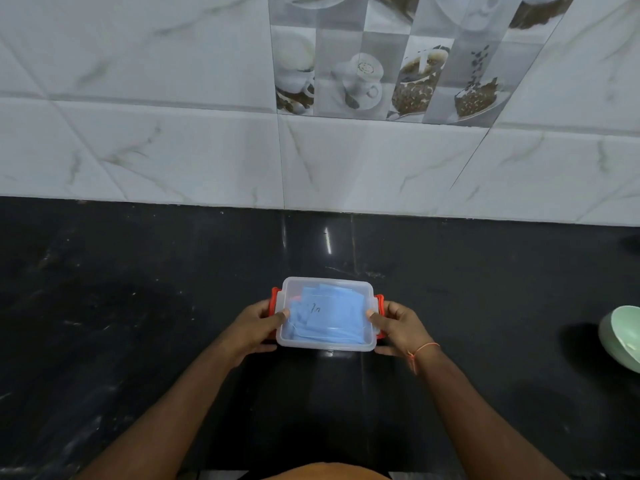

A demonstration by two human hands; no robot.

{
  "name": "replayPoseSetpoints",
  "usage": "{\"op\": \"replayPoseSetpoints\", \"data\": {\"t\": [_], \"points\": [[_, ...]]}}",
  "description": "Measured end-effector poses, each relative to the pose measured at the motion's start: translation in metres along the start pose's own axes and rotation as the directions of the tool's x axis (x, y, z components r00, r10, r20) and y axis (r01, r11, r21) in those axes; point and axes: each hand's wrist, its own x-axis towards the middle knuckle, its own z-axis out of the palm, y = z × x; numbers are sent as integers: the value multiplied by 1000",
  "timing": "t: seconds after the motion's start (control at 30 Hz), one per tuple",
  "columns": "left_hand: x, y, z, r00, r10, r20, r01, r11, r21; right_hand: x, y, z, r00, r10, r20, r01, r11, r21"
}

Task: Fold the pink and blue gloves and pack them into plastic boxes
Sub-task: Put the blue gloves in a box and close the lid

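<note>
A clear plastic box (327,344) with a clear lid and red side clips stands on the black counter (138,323), in the middle of the view. Folded blue gloves (329,317) lie inside it, visible through the lid. My left hand (258,329) grips the box's left end, thumb on the lid. At the opposite end my right hand (398,329) holds the box the same way, an orange thread around its wrist. No pink gloves are in view.
A pale green bowl (623,341) lies tilted at the right edge of the counter. A tiled wall (311,161) rises behind the counter. The counter's front edge runs just below my forearms.
</note>
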Motion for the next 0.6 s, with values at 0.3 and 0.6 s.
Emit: {"op": "replayPoseSetpoints", "data": {"t": [0.3, 0.6], "points": [[-1, -13, 28, 973, 195, -119, -150, 937, 314, -5, 7, 25, 953, -261, -155, 184, 904, -387], [0, -23, 32, 950, 279, -138, -157, 812, 562, -14, 10, 28, 918, -384, -102, 169, 611, -774]]}}
